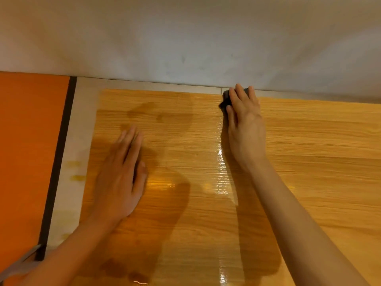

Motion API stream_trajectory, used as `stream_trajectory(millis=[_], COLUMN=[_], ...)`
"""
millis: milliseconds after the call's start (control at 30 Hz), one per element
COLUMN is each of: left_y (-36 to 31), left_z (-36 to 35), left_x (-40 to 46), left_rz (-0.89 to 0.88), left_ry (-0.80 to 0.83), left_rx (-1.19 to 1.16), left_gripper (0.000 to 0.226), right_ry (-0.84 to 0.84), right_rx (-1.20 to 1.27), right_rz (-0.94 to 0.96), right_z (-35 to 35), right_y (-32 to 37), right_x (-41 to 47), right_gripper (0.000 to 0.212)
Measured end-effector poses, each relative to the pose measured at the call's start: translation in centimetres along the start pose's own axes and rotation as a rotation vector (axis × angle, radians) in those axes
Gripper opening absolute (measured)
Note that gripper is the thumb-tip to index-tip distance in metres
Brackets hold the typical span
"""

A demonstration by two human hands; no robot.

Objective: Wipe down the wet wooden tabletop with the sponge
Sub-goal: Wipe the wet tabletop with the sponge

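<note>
- Dark sponge [225, 100] lies at the far edge of the wooden tabletop [309, 151], near the wall [185, 38], under the right hand [244, 124], whose fingers press and grip it.
- Left hand [121, 178] rests flat, fingers straight, on the wet tabletop, well apart from the sponge.

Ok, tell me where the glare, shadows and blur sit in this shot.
Head view: glare streaks run down the wet tabletop beside the right hand, which holds the dark sponge; soft shadows fall beside both forearms; the left hand is motion-blurred; the wide lens bows the wall edge.
</note>
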State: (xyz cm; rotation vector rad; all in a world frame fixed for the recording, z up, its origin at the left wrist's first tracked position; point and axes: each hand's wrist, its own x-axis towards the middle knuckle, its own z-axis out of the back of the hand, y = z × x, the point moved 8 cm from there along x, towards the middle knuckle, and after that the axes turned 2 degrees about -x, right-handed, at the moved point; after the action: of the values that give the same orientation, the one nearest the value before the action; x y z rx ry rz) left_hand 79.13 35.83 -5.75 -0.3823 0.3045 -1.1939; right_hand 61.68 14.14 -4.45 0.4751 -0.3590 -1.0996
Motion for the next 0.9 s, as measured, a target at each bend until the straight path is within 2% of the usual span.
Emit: stream_trajectory(millis=[200, 300, 433, 567, 667, 733, 900], left_y=[-0.1, 0.0, 0.1, 0.4, 0.1, 0.2, -0.1], left_z=[0.0, 0.0, 0.0, 0.2, 0.1, 0.2, 0.5], left_x=[0.1, 0.2, 0.0, 0.0, 0.1, 0.1, 0.0], left_rz=[0.044, 0.084, 0.106, 0.114, 0.094, 0.091, 0.064], left_ry=[0.015, 0.015, 0.005, -0.015, -0.025, -0.026, -0.047], left_rx=[-0.026, -0.044, -0.046, -0.055, -0.065, -0.064, -0.057], left_gripper=[0.061, 0.061, 0.060, 0.060, 0.059, 0.059, 0.057], right_ry=[0.100, 0.133, 0.031, 0.052, 0.097, 0.088, 0.043], right_rx=[0.021, 0.028, 0.018, 0.059, 0.073, 0.170, 0.044], right_rz=[0.111, 0.123, 0.012, 0.025, 0.141, 0.168, 0.051], right_z=[1.6, 1.5, 1.5, 1.9, 2.3, 2.0, -0.9], right_y=[0.3, -0.5, -1.7, -1.7, -0.9, -0.5, 1.4], right_x=[-11.7, -7.4, 1.4, -4.1, -8.8, -6.3, 2.6], right_gripper=[0.045, 0.045, 0.041, 0.042, 0.045, 0.043, 0.041])
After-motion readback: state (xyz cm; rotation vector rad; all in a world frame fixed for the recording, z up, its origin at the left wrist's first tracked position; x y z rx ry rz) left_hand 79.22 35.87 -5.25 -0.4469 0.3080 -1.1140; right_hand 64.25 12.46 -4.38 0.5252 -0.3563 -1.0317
